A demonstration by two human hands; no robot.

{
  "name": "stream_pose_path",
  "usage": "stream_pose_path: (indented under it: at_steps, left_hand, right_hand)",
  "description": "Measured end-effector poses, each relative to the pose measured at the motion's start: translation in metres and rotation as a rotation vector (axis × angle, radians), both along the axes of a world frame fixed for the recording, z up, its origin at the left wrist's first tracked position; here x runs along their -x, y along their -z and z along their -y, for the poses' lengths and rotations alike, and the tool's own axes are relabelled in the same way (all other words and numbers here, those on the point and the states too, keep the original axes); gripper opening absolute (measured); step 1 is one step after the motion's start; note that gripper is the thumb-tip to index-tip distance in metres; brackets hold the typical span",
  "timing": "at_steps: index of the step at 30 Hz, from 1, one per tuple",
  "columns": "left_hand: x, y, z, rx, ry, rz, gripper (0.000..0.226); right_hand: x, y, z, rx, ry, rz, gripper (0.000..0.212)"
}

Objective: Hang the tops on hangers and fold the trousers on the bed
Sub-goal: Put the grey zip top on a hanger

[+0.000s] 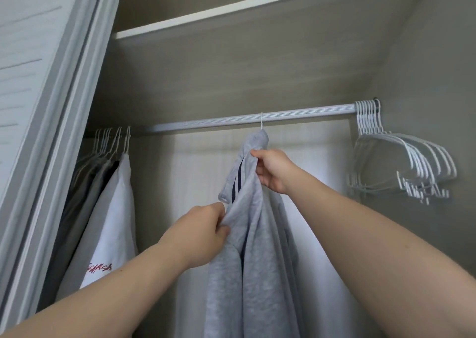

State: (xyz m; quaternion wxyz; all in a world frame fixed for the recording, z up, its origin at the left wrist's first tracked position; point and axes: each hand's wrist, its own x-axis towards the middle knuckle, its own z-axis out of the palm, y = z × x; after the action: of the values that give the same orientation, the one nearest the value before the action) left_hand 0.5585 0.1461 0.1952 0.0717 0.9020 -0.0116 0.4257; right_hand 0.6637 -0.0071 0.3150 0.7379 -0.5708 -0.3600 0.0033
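Up on the wardrobe rail [257, 118], a grey top [253, 247] hangs mid-span, bare rail either side. Left hand [203, 232] pinches its front edge; right hand [273, 170] grips cloth just below the hanger hook [261, 122].

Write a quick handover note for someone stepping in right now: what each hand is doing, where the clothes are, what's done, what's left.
Left hand: gripping the front edge of the grey top.
Right hand: pinching its collar just under the hanger hook.
The grey top already hangs mid-rail. A white top and darker garments hang at the left; empty hangers are bunched at the right.
Done: several tops hung.
Left: straighten this top and let go. The trousers and bed are out of view, so their state is unknown.
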Motion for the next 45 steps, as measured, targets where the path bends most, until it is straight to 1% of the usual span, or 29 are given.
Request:
stream_pose_path:
  at_steps: [1, 3, 5, 8, 10, 12, 13, 15, 17, 20, 21, 24, 25, 29, 34, 38, 41, 45]
  left_hand:
    - [0.001, 0.001, 0.000, 0.009, 0.009, 0.000, 0.019]
    - [0.002, 0.004, 0.001, 0.029, 0.033, -0.006, 0.017]
    - [0.003, 0.010, 0.004, 0.050, 0.066, -0.012, 0.017]
    - [0.006, 0.020, 0.009, 0.085, 0.122, -0.062, 0.022]
    - [0.008, 0.025, 0.010, 0.092, 0.136, -0.108, 0.030]
    - [0.010, 0.030, 0.011, 0.087, 0.139, -0.135, 0.036]
    - [0.012, 0.033, 0.012, 0.082, 0.141, -0.146, 0.036]
    - [0.015, 0.037, 0.011, 0.060, 0.131, -0.167, 0.029]
    - [0.022, 0.041, 0.007, 0.042, 0.113, -0.176, 0.020]
    - [0.033, 0.043, -0.004, 0.037, 0.069, -0.169, 0.014]
    - [0.037, 0.044, -0.008, 0.036, 0.048, -0.162, 0.015]
    - [0.047, 0.043, -0.021, 0.026, -0.010, -0.136, 0.019]
    - [0.049, 0.043, -0.026, 0.026, -0.028, -0.136, 0.019]
    - [0.060, 0.042, -0.044, 0.039, -0.066, -0.138, 0.013]
    - [0.079, 0.038, -0.057, 0.034, -0.141, -0.134, 0.015]
    - [0.089, 0.036, -0.073, 0.055, -0.221, -0.147, 0.016]
    - [0.092, 0.032, -0.081, 0.061, -0.293, -0.159, 0.019]
    - [0.086, 0.023, -0.081, 0.088, -0.350, -0.178, 0.021]
  right_hand:
    - [0.005, 0.001, 0.001, 0.034, 0.048, 0.023, 0.018]
    - [0.017, 0.002, 0.002, 0.123, 0.235, 0.110, 0.026]
    - [0.027, 0.002, -0.002, 0.211, 0.408, 0.224, 0.028]
    - [0.046, 0.008, -0.010, 0.452, 0.569, 0.405, 0.029]
    - [0.060, 0.013, -0.016, 0.595, 0.696, 0.531, 0.027]
    - [0.069, 0.015, -0.019, 0.684, 0.850, 0.656, 0.021]
    - [0.073, 0.015, -0.019, 0.717, 0.891, 0.689, 0.018]
    - [0.078, 0.016, -0.018, 0.732, 0.858, 0.694, 0.011]
    - [0.080, 0.018, -0.019, 0.705, 0.809, 0.679, 0.005]
    - [0.079, 0.022, -0.024, 0.675, 0.772, 0.665, 0.004]
    - [0.078, 0.023, -0.026, 0.661, 0.760, 0.657, 0.006]
    - [0.072, 0.022, -0.034, 0.632, 0.724, 0.637, 0.025]
    - [0.070, 0.022, -0.038, 0.631, 0.701, 0.636, 0.027]
    - [0.064, 0.021, -0.057, 0.592, 0.599, 0.640, 0.026]
    - [0.066, 0.022, -0.089, 0.539, 0.455, 0.615, 0.029]
    - [0.055, 0.024, -0.120, 0.519, 0.367, 0.634, 0.023]
    - [0.042, 0.022, -0.146, 0.497, 0.306, 0.631, 0.026]
    - [0.030, 0.017, -0.180, 0.509, 0.220, 0.621, 0.023]
